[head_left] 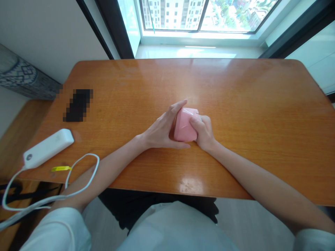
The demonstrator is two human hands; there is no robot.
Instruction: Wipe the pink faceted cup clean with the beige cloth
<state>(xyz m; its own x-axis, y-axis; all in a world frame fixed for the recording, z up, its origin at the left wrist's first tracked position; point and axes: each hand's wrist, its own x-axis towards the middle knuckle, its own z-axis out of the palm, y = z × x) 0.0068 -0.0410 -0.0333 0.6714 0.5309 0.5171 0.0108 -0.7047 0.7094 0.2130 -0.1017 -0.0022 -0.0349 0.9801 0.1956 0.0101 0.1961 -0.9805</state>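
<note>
A small glossy pink box-like object (185, 127) is held over the middle of the wooden table; its exact kind is unclear. My right hand (205, 132) grips it from the right, thumb pressed on its near face and fingers curled behind. On the other side, my left hand (166, 127) is spread, fingers stretched along the object's far left edge and thumb pointing right below it. Whether the left palm touches the pink surface, I cannot tell. The object's right end is partly hidden by my right hand.
The wooden table (251, 104) reaches to a window sill (162, 51). At the left lie a pixelated dark object (77, 106) and a white power strip or power bank (48, 148). A white cable (86, 186) with a yellow tag (60, 168) loops across my left forearm.
</note>
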